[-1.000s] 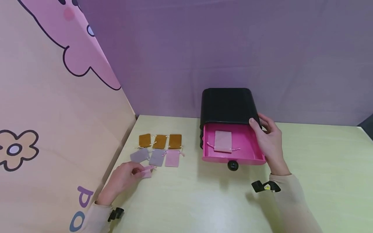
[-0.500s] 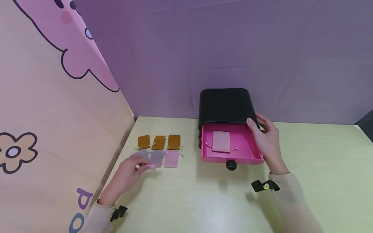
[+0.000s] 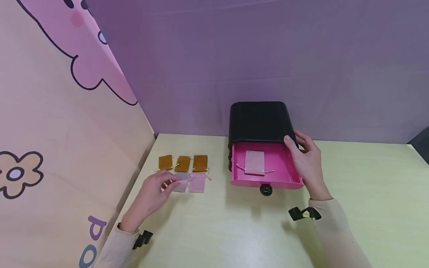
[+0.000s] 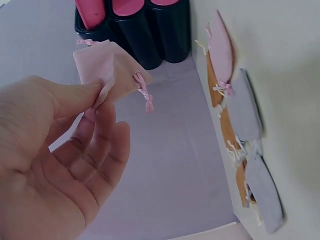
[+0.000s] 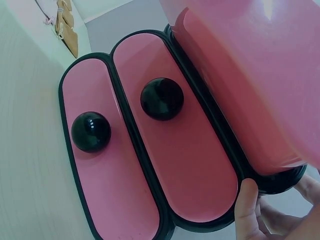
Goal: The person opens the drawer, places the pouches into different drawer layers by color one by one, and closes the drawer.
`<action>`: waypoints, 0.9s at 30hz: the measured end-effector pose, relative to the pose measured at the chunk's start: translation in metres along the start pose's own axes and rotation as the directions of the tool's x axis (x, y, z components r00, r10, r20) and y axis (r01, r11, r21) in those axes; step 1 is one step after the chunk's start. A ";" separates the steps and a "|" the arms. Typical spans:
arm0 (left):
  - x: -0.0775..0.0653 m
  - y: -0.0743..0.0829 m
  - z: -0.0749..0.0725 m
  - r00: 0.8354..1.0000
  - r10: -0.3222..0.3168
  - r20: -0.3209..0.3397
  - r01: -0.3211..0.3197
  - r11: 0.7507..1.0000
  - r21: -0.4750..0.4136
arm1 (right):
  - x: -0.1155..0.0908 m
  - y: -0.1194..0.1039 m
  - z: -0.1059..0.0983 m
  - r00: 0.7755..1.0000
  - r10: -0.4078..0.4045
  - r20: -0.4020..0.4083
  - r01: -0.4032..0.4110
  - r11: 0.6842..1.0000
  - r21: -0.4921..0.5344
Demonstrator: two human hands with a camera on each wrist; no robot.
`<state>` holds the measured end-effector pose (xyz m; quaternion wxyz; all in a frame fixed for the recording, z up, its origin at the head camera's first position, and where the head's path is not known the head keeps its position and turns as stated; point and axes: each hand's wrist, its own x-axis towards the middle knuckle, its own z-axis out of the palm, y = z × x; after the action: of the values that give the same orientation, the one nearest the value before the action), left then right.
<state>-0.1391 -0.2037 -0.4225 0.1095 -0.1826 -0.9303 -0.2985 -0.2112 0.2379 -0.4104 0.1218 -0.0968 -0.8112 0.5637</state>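
My left hand (image 3: pixel 151 195) pinches a pink drawstring pouch (image 4: pixel 112 70) between thumb and fingers, raised above the table. Below it lie a grey pouch (image 3: pixel 180 187) and another pink pouch (image 3: pixel 197 184). A second grey pouch (image 4: pixel 265 195) is hidden by the hand in the head view. Brown pouches (image 3: pixel 200 163) form the row behind. My right hand (image 3: pixel 309 165) grips the right side of a black drawer cabinet (image 3: pixel 259 121), thumb at its front edge. The pink top drawer (image 3: pixel 283 163) is pulled out, with a pale pink pouch (image 3: pixel 254 162) lying flat inside.
Two lower pink drawers (image 5: pixel 145 165) with round black knobs (image 5: pixel 162 99) are closed. A purple cloth (image 3: pixel 261 56) hangs behind the pale table (image 3: pixel 214 238). At the left stands a panel with printed cartoon shapes (image 3: pixel 67 149).
My left hand has lifted the pink pouch off the table and carried it right, over the grey pouches. The right hand keeps its grip on the cabinet.
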 end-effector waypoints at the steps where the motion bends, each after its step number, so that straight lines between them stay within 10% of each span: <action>1: 0.001 0.001 0.000 1.000 0.011 -0.008 -0.011 1.000 -0.006 | 0.000 0.000 0.000 1.000 -0.001 -0.002 0.001 1.000 0.001; 27: 0.032 0.045 0.015 0.977 0.149 -0.151 -0.175 0.970 -0.170 | 0.001 0.002 0.000 1.000 0.009 -0.004 -0.009 1.000 0.007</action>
<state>-0.1508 -0.1518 -0.4011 0.1801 -0.2464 -0.8713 -0.3843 -0.2121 0.2384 -0.4119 0.1212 -0.1008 -0.8085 0.5670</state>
